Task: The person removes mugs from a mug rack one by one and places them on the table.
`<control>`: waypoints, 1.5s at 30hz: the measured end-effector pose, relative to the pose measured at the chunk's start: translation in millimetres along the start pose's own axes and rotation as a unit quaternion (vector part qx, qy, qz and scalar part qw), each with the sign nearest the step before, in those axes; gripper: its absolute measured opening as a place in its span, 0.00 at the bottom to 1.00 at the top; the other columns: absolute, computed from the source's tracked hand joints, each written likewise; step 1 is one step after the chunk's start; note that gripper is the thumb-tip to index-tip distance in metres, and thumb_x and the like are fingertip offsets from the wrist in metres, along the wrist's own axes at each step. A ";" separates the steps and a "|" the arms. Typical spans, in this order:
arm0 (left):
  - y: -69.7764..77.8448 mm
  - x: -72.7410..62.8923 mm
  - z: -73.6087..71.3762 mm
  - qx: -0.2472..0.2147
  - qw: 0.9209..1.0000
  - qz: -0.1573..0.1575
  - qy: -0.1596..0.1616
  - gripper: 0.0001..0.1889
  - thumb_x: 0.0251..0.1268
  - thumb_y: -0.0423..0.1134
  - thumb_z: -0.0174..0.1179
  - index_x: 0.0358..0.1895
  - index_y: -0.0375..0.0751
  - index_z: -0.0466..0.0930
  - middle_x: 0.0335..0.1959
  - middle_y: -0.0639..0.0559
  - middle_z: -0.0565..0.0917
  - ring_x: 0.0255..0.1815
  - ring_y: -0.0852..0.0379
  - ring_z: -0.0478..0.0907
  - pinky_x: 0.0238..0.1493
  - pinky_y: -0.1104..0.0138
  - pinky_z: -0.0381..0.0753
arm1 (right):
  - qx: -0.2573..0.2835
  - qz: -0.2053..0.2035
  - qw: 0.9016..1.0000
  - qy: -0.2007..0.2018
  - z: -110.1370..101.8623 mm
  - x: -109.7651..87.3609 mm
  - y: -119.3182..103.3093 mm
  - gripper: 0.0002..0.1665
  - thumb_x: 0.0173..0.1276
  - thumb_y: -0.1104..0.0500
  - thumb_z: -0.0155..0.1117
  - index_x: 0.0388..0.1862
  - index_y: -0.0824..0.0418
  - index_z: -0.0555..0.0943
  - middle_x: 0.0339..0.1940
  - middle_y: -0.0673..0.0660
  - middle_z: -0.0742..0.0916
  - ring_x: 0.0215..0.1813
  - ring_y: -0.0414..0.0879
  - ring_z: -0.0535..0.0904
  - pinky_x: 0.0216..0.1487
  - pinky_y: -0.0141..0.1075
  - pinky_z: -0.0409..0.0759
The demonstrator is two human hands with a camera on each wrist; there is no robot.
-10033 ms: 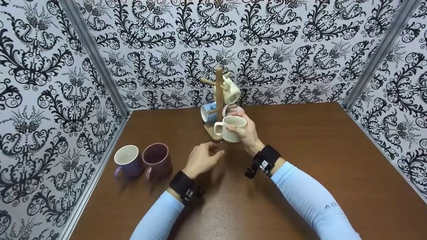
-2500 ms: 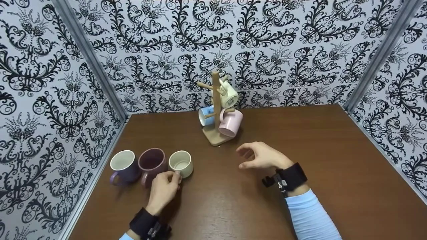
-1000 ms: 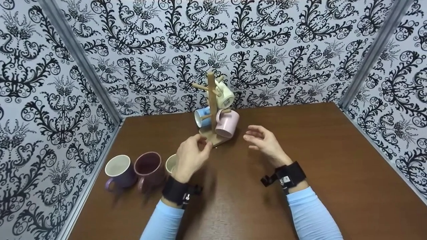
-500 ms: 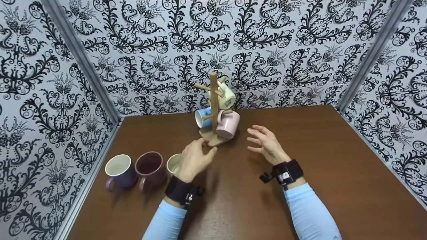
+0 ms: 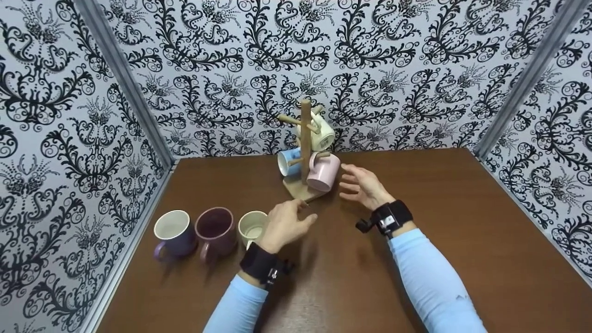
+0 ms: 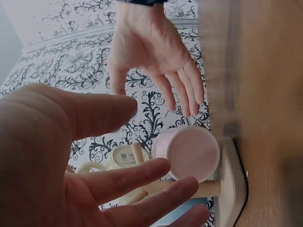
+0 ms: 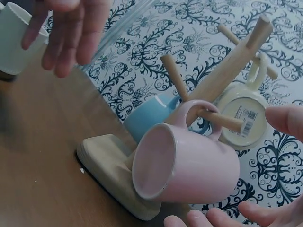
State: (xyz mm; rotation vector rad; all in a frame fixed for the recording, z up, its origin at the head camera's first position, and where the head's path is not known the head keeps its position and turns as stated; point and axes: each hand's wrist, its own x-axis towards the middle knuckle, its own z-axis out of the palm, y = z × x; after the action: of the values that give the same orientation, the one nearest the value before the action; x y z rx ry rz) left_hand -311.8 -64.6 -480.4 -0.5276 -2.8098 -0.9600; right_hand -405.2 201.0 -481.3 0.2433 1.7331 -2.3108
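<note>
My right hand (image 5: 366, 188) is just right of a pink mug (image 5: 323, 172), fingers spread and holding nothing. The pink mug hangs by its handle from a lower peg of a wooden mug tree (image 5: 305, 134). My left hand (image 5: 286, 225), empty with thumb and fingers apart, hovers in front of the tree's base. It partly covers a small cream mug (image 5: 252, 226) standing on the table. On the tree, a pale yellow mug (image 7: 242, 113) hangs from an upper peg and a light blue mug (image 7: 150, 116) hangs low, behind the pink one in the right wrist view.
A maroon mug (image 5: 216, 233) and a purple mug (image 5: 175, 235) with a white inside stand left of the cream mug, in a row on the brown table (image 5: 430, 194). Patterned walls (image 5: 360, 69) enclose the table at the back and sides.
Earlier, my right hand held the cream mug by the tree; it now stands beside the maroon one. Since then my left hand has left it, and my right hand has moved closer to the pink mug.
</note>
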 end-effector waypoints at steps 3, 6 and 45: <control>-0.1 -0.1 1.3 0.014 1.000 0.007 -0.013 0.23 0.72 0.55 0.71 0.58 0.40 0.91 0.52 0.41 0.95 0.53 0.37 0.93 0.57 0.44 0.89 | 0.006 0.013 1.000 0.007 2.7 7.1 -2.1 0.55 0.83 0.46 0.67 0.94 0.59 0.48 0.93 0.71 0.60 0.91 0.68 0.63 0.88 0.61 0.71; -0.2 -1.6 2.5 0.026 0.999 0.012 -0.032 0.24 0.73 0.55 0.71 0.58 0.40 0.91 0.52 0.40 0.95 0.52 0.38 0.93 0.56 0.45 0.89 | 0.008 0.025 1.000 0.010 5.1 13.9 -2.6 0.51 0.83 0.46 0.67 0.94 0.57 0.54 0.93 0.71 0.59 0.91 0.68 0.63 0.88 0.61 0.71; 4.5 -6.4 3.0 0.057 0.992 0.027 -0.110 0.23 0.74 0.57 0.69 0.58 0.43 0.91 0.56 0.44 0.96 0.56 0.37 0.94 0.56 0.46 0.91 | 0.026 0.080 0.996 0.021 30.4 62.2 11.9 0.47 0.82 0.46 0.68 0.88 0.65 0.63 0.81 0.69 0.77 0.76 0.58 0.79 0.87 0.53 0.73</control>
State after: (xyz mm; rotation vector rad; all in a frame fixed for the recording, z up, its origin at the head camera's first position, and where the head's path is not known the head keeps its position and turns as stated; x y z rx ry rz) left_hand -304.2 -61.2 -481.7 -0.7315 -3.0013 -0.7683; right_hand -460.9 162.9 -500.8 0.4271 1.6092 -2.2523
